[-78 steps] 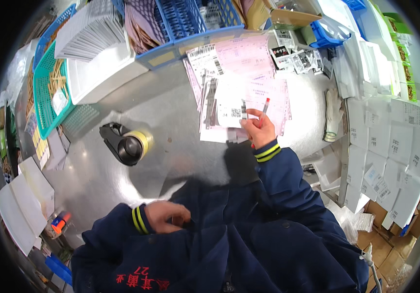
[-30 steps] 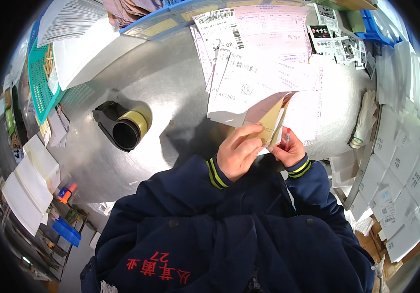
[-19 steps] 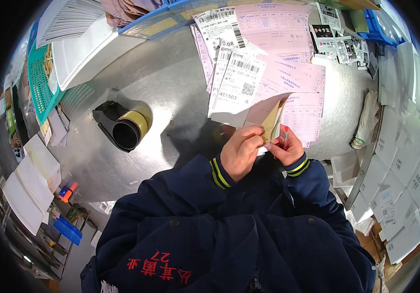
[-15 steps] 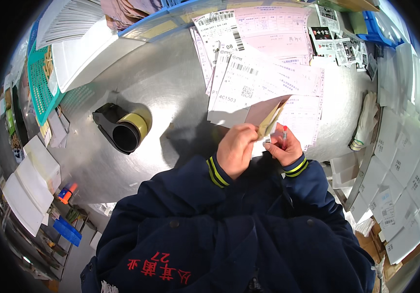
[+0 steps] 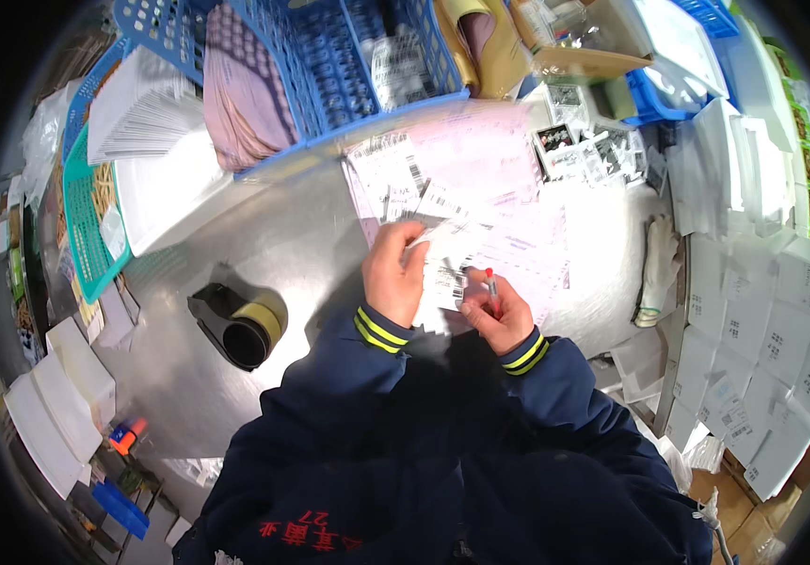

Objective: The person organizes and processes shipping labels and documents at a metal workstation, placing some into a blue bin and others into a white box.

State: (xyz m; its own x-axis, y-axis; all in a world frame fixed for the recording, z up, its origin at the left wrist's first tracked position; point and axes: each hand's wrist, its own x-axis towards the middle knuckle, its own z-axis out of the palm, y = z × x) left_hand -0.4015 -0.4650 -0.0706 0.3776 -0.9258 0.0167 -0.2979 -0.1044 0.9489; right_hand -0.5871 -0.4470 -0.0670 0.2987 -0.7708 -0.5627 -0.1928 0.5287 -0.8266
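Both hands are over a metal table, with a white barcoded slip (image 5: pixel 444 287) between them. My left hand (image 5: pixel 392 275) pinches the slip's upper left side, thumb and fingers closed. My right hand (image 5: pixel 502 317) is closed at its right edge and also grips a slim pen (image 5: pixel 491 284) with a red end, pointing up. Beneath and beyond lie pink printed forms (image 5: pixel 518 247). White barcoded sheets (image 5: pixel 381 162) overlap them at the upper left. Part of the paper under my left hand is hidden.
A black tape dispenser (image 5: pixel 215 313) with a yellowish roll stands at left. Blue divided baskets (image 5: pixel 329 141) line the back, a green basket (image 5: pixel 99 250) the far left. Small black-and-white packets (image 5: pixel 579 160) lie at back right, near a pale glove (image 5: pixel 658 268).
The view has shifted, showing more of the back baskets. The yellowish-brown folded piece between my hands no longer shows; the barcoded slip faces up there. My hands are farther apart.
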